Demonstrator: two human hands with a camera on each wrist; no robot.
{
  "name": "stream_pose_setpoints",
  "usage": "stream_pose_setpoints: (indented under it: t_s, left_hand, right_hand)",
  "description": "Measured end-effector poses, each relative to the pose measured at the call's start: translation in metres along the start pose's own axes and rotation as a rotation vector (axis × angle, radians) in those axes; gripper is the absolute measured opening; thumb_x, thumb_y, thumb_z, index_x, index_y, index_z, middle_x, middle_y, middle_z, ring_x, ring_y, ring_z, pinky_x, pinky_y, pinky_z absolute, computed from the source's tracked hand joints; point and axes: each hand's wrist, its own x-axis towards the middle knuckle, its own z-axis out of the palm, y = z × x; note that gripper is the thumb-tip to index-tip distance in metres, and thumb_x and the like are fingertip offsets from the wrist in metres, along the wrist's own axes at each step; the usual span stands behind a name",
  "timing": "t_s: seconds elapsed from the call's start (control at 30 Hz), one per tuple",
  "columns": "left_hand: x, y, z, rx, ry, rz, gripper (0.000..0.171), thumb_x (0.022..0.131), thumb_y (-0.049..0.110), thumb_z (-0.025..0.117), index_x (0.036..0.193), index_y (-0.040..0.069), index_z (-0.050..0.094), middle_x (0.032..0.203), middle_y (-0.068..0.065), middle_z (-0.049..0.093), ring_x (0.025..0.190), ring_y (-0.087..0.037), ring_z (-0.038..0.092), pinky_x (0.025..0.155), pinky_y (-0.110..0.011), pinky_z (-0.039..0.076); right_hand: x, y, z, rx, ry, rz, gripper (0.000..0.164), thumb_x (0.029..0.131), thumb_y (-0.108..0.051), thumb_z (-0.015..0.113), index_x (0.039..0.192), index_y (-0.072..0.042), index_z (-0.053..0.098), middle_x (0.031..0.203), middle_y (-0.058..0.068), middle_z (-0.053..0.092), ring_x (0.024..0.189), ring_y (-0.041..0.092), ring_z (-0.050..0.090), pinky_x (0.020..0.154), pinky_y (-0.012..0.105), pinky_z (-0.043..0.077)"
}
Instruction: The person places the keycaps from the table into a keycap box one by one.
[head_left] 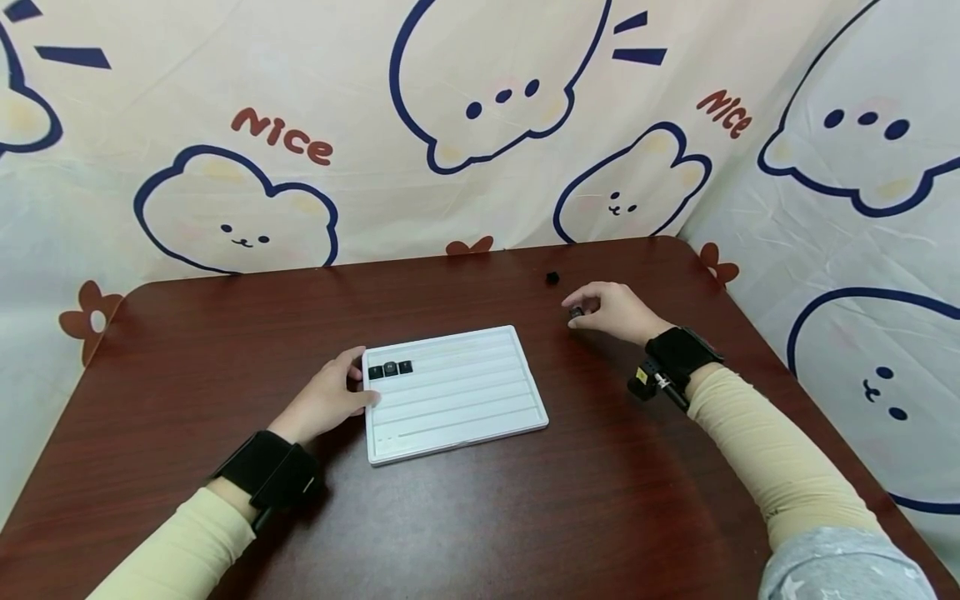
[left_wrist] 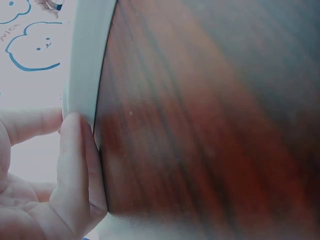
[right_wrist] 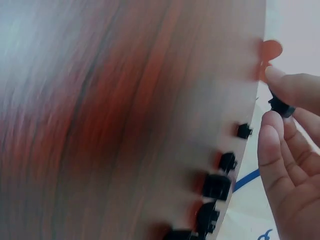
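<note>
A white rectangular tray with raised lengthwise ridges lies on the table. Three black keycaps sit side by side in its upper left corner. My left hand grips the tray's left edge, thumb on the rim; the left wrist view shows the fingers against the tray's side. Beyond the tray to the right, my right hand pinches a small black keycap between thumb and fingertips, a little above the tabletop.
One loose keycap lies near the table's far edge. In the right wrist view several black keycaps stand in a line on the brown wooden table. A cartoon-printed cloth hangs behind and to the right.
</note>
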Motion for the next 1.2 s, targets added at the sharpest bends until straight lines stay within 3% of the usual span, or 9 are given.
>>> stream_pose_setpoints:
  t_s: [0.17,0.4,0.57,0.77,0.93,1.2]
  left_hand:
    - [-0.001,0.001,0.000,0.005,-0.002,0.004,0.078,0.095,0.003,0.070,0.158,-0.006,0.025,0.127,-0.028,0.047,0.097,-0.029,0.062,0.076,-0.033,0.060]
    - [-0.001,0.000,0.000,0.006,-0.003,-0.002,0.077,0.096,0.005,0.069,0.158,-0.005,0.025,0.128,-0.028,0.047,0.095,-0.027,0.064,0.078,-0.034,0.060]
    - [-0.001,-0.001,0.000,0.003,-0.001,0.003,0.077,0.096,0.004,0.069,0.158,-0.005,0.025,0.128,-0.028,0.047,0.095,-0.028,0.064,0.078,-0.034,0.060]
    - [0.000,-0.001,0.000,0.000,0.000,0.002,0.078,0.096,0.005,0.069,0.159,-0.004,0.025,0.128,-0.028,0.047,0.096,-0.028,0.063,0.078,-0.033,0.060]
    - [-0.001,-0.001,0.001,0.004,-0.001,0.005,0.077,0.096,0.004,0.069,0.158,-0.005,0.025,0.128,-0.028,0.047,0.093,-0.026,0.065,0.077,-0.034,0.060]
    - [-0.001,-0.001,0.000,-0.003,-0.006,0.006,0.077,0.096,0.003,0.069,0.158,-0.006,0.025,0.128,-0.028,0.047,0.097,-0.028,0.062,0.079,-0.034,0.060]
  right_hand:
    - [0.001,-0.008,0.003,0.082,-0.046,0.080,0.027,0.093,-0.011,0.077,0.119,-0.006,0.076,0.118,0.011,0.069,0.100,0.027,0.052,0.083,0.038,0.045]
    - [-0.001,-0.017,0.006,0.207,-0.090,0.122,0.031,0.093,-0.015,0.077,0.121,-0.003,0.074,0.125,0.015,0.068,0.111,0.030,0.055,0.091,0.039,0.048]
    - [-0.001,-0.023,0.010,0.324,-0.115,0.152,0.035,0.097,-0.020,0.073,0.126,0.000,0.071,0.129,0.017,0.066,0.108,0.032,0.062,0.097,0.047,0.051]
    - [-0.003,-0.033,0.014,0.459,-0.117,0.146,0.035,0.103,-0.017,0.065,0.128,0.007,0.065,0.128,0.021,0.064,0.100,0.034,0.067,0.094,0.040,0.055]
    - [-0.001,-0.040,0.022,0.524,-0.138,0.122,0.033,0.102,-0.009,0.065,0.128,0.011,0.062,0.128,0.022,0.059,0.096,0.025,0.068,0.088,0.031,0.057]
    - [0.000,-0.052,0.029,0.508,-0.176,0.066,0.037,0.094,-0.007,0.073,0.128,0.005,0.062,0.126,0.016,0.058,0.107,0.027,0.058,0.094,0.038,0.052]
